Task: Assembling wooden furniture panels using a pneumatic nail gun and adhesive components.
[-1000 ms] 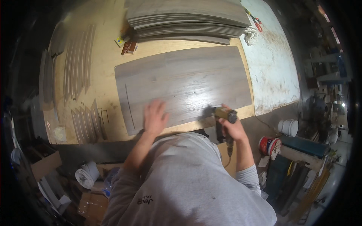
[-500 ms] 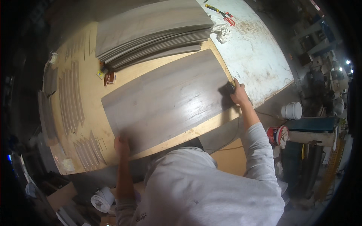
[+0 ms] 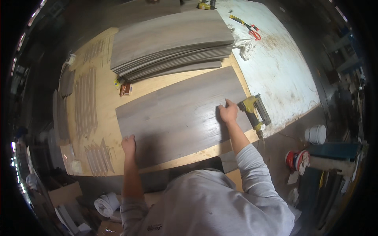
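A grey-brown wood panel [image 3: 177,114] lies flat before me, slightly slanted. My left hand [image 3: 128,145] is closed at its lower left edge, the fingertips partly hidden. My right hand [image 3: 229,111] is over the panel's right part, thumb and forefinger apart, with nothing visible between them. Just right of that hand, a yellow and black nail gun [image 3: 252,108] rests by the panel's right end, its hose fitting toward me. Beyond the panel stands a stack of similar grey panels [image 3: 173,33].
Thin grey strips [image 3: 86,102] lie in rows on the left of the wooden tabletop [image 3: 108,92]. Staple strips [image 3: 125,89] sit by the stack. Red-handled scissors [image 3: 252,31] and a crumpled rag [image 3: 245,48] are on the white board [image 3: 283,74]. A white bucket [image 3: 315,135] stands right.
My right hand has let go of the nail gun, which now rests at the panel's right end, and has moved left over the panel. My left hand stays near the left edge. The view has shifted.
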{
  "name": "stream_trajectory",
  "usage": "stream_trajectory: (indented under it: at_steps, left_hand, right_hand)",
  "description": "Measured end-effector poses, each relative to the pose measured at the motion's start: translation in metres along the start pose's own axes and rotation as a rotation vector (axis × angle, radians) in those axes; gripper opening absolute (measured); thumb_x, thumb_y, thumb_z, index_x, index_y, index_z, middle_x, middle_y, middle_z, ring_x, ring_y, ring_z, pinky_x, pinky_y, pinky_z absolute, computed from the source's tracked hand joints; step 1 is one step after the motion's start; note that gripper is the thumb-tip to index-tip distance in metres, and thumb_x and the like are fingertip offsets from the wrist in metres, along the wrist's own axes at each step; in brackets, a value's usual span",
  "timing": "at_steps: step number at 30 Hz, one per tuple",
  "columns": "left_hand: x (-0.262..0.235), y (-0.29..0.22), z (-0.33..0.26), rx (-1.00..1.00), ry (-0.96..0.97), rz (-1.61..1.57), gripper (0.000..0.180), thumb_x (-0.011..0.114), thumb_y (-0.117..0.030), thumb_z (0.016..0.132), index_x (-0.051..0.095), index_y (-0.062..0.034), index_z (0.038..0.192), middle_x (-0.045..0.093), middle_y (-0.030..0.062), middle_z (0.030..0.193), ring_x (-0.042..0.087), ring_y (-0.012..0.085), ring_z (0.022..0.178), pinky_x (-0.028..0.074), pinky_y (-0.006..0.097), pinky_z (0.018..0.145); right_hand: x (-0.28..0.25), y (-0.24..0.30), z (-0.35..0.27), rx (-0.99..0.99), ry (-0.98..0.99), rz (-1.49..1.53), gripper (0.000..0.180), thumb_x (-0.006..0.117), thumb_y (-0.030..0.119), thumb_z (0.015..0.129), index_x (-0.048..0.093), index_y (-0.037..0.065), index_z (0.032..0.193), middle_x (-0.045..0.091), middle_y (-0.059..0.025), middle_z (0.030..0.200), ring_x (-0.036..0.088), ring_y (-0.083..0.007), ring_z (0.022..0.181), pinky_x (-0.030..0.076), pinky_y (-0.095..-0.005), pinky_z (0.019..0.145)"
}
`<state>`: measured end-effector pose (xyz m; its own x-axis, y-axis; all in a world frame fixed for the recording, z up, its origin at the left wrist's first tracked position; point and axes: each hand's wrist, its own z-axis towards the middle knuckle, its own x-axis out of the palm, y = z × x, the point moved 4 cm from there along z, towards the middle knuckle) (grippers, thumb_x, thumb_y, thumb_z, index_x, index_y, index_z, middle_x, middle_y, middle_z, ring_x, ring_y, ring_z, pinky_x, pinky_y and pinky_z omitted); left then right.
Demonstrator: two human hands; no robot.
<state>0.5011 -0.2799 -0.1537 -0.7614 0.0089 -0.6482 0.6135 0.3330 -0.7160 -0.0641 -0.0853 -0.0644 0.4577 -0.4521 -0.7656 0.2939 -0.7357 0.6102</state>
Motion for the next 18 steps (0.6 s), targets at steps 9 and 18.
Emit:
stream_trajectory:
  at_steps: [9, 18]
  left_hand:
    - [-0.078, -0.166, -0.119, -0.241, -0.243, -0.66, 0.046, 0.051, -0.052, 0.105, 0.061, -0.0073, 0.099, 0.053, 0.0008, 0.086, 0.05, 0.0142, 0.086, 0.044, 0.035, 0.084]
    - [-0.109, -0.136, -0.167, -0.031, -0.126, -0.757, 0.026, 0.06, -0.032, 0.104, 0.064, -0.0074, 0.102, 0.054, -0.0025, 0.085, 0.05, 0.0066, 0.078, 0.05, 0.029, 0.071]
  right_hand:
    - [-0.09, 0.01, -0.035, -0.069, -0.096, 0.786, 0.034, 0.063, 0.033, 0.102, 0.059, 0.004, 0.12, 0.058, -0.0068, 0.113, 0.053, -0.0167, 0.105, 0.045, -0.0317, 0.096]
    - [-0.146, -0.018, -0.08, -0.143, 0.028, 0.725, 0.026, 0.058, 0.024, 0.106, 0.063, -0.002, 0.11, 0.063, -0.0038, 0.1, 0.056, -0.0121, 0.096, 0.045, -0.0287, 0.088]
